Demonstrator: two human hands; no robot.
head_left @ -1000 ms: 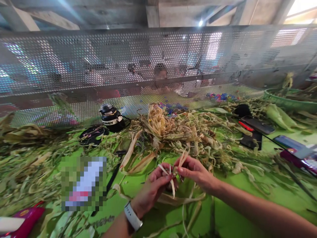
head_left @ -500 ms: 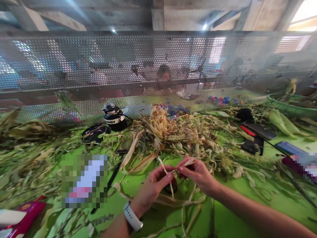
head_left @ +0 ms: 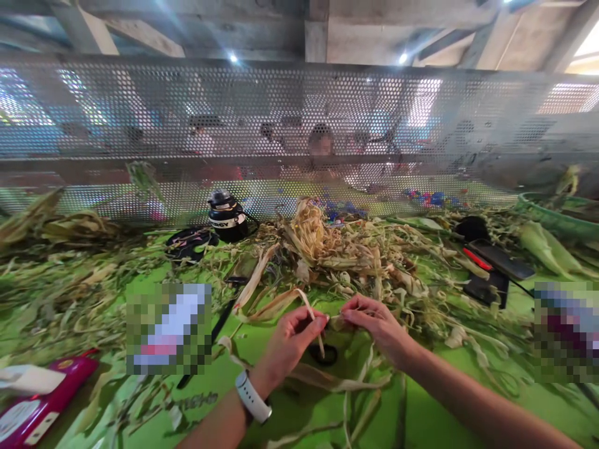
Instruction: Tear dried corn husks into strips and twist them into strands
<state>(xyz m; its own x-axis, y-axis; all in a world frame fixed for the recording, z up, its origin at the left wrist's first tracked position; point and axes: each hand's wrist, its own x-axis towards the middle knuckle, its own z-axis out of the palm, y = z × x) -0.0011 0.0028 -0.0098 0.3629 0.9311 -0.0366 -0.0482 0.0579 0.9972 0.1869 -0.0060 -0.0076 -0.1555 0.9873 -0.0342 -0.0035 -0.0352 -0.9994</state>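
My left hand (head_left: pixel 299 333) pinches a pale strip of corn husk (head_left: pixel 306 300) between thumb and fingers; the strip bends over the fingers and its end hangs below. Just to the right, my right hand (head_left: pixel 372 318) is closed, thumb against fingers, on a husk piece (head_left: pixel 337 322) that spans the small gap between the hands. Under them, longer husk strips (head_left: pixel 327 377) lie on the green tabletop (head_left: pixel 281 411), beside a small dark ring (head_left: pixel 324 355). Beyond the hands rises a heap of dry husks (head_left: pixel 346 249).
A perforated metal screen (head_left: pixel 271 143) runs along the back, with people behind it. A black jug (head_left: pixel 227 215) stands at the back left. Phones (head_left: pixel 498 252) lie to the right near a green basket (head_left: pixel 556 215). A magenta device (head_left: pixel 51 396) lies at lower left.
My hands have drawn slightly apart, with the husk piece now stretched between them. The strip in my left hand arches over more. The whole view has shifted a little.
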